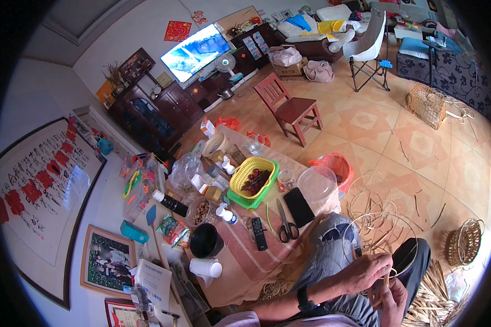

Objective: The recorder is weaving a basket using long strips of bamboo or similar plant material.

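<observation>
My left hand [372, 271], with a dark watch on its wrist, pinches a thin strip of pale cane above my lap. The cane bends into a large loose hoop [416, 245] that rises beyond my fingers. Close below it, my right hand [391, 300] is closed round a short light-brown piece, perhaps a strip end or a tool handle. My fingers partly hide where the pieces meet. More thin cane loops [365, 191] spread over the floor past my knees. A bundle of flat, straw-coloured strips [431, 294] lies beside my right leg.
Left of my knees, a cloth-covered table [240, 272] carries scissors [287, 220], a black phone [299, 207], a remote [259, 234], a yellow basket [251, 174], cups and bottles. A small woven basket [465, 242] stands right; a red-lined bin [335, 169] and wooden chair [294, 109] stand ahead.
</observation>
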Tool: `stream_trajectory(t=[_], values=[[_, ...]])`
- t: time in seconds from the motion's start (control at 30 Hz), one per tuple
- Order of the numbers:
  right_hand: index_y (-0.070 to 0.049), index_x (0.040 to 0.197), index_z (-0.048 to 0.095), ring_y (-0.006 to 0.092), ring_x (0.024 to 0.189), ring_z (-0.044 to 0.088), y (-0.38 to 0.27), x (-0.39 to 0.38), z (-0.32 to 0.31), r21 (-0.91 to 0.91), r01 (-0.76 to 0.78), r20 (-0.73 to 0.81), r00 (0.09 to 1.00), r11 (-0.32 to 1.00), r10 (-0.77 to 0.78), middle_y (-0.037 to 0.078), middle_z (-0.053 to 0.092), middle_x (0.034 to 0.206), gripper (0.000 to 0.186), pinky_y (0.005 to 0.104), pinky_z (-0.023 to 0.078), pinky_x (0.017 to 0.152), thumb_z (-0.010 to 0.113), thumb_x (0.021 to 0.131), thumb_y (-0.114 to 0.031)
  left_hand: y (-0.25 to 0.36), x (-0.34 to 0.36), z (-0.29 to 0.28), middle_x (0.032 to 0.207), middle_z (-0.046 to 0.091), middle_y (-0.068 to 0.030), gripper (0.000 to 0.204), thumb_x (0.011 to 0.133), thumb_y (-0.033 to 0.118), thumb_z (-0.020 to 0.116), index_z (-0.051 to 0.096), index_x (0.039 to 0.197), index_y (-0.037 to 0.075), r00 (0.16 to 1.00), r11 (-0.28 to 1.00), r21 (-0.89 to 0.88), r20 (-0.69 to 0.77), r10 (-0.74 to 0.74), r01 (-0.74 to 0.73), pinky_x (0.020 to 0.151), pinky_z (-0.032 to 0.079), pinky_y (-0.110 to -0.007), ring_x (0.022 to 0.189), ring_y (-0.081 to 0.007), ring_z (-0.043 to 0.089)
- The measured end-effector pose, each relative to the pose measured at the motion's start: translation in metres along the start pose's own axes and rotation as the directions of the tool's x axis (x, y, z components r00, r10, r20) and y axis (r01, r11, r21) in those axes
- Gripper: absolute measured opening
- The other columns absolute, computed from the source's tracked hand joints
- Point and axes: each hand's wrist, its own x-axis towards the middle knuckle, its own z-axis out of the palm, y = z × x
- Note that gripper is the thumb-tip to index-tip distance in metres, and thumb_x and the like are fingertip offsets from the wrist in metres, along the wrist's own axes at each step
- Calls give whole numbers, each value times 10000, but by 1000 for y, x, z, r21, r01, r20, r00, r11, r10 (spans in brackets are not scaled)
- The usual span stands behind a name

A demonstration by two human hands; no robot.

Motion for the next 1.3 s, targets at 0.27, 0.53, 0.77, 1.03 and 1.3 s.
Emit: stream_trajectory(t=[0.27, 0.53, 0.77, 1.03, 1.3], values=[[-35, 1039, 680, 35, 771, 520, -12, -13, -16, -115, -6, 10, 1000, 993, 7, -29, 649, 921, 196, 229, 407, 672, 587, 1085, -202, -4, -1, -2, 1041, 663, -187, 193, 1054, 134, 569, 579, 1170, -20, 998, 1000, 3, 55, 6, -6, 810, 538, -427, 982, -397, 700], [-111, 930, 606, 36, 622, 440, -20, -28, -43, 266, -180, 60, 984, 947, 170, -43, 542, 802, 176, 194, 333, 510, 586, 1086, -191, -5, -6, 1, 1029, 677, -140, 210, 968, 58, 696, 631, 1162, 9, 978, 971, 126, -21, 209, -204, 754, 594, -419, 938, -367, 737], [-49, 1095, 681, 64, 545, 482, -29, -32, -72, 311, -37, 23, 999, 950, 31, 5, 578, 756, 170, 207, 346, 459, 628, 1061, -207, -10, -4, 14, 954, 658, -118, 198, 939, 98, 738, 661, 1108, 32, 941, 937, 243, -166, 295, -251, 697, 579, -409, 856, -346, 729], [-6, 1112, 582, 57, 622, 534, -21, 33, -29, -282, 375, -56, 912, 883, -406, 17, 603, 793, 375, 191, 414, 535, 815, 926, -233, -9, -1, 22, 892, 664, -107, 136, 955, 120, 721, 666, 1029, 19, 963, 982, 132, -217, 159, -133, 697, 557, -391, 820, -323, 720], [29, 891, 711, 74, 596, 578, -31, 84, -47, -521, 171, -116, 956, 836, -268, 35, 677, 715, 144, 247, 436, 519, 781, 894, -97, -9, -5, 28, 954, 701, -112, 171, 953, 129, 728, 652, 1066, 23, 959, 997, 73, -284, 14, 7, 751, 568, -400, 868, -322, 727]])
